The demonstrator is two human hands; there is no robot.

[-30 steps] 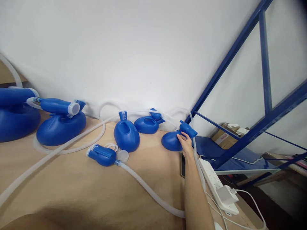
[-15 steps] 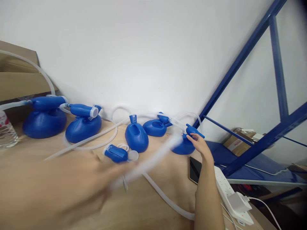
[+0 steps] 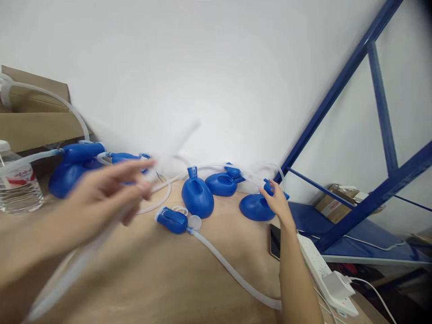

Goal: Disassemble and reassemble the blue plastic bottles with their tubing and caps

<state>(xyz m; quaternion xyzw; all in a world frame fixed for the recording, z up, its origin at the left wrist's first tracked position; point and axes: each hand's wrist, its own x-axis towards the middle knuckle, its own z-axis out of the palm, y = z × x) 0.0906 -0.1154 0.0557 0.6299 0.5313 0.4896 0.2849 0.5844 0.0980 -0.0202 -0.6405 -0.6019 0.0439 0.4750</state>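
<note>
My left hand [image 3: 108, 193], blurred by motion, is raised over the left of the table with a translucent white hose [image 3: 67, 279] in its fingers. One stretch of this hose hangs below the palm; the other end smears upward in front of the wall. On the right, my right hand [image 3: 277, 201] has its fingers closed around the small blue upper piece [image 3: 269, 186] at a blue urinal bottle [image 3: 254, 208]. Between my hands lies a loose blue urinal head [image 3: 173, 219] with a hose [image 3: 232, 271] attached, beside a clear round cap [image 3: 195, 222].
More blue urinal bottles stand along the wall, including one in the middle [image 3: 197, 198] and one at left [image 3: 60, 180]. A water bottle [image 3: 20, 189] and cardboard box [image 3: 37, 128] are far left. A phone [image 3: 275, 240], power strip [image 3: 312, 256] and blue shelf frame [image 3: 337, 94] are right.
My left hand has swung up and left with the hose, uncovering the loose urinal head's hose. My right hand stays at the right bottle. The view has shifted slightly left.
</note>
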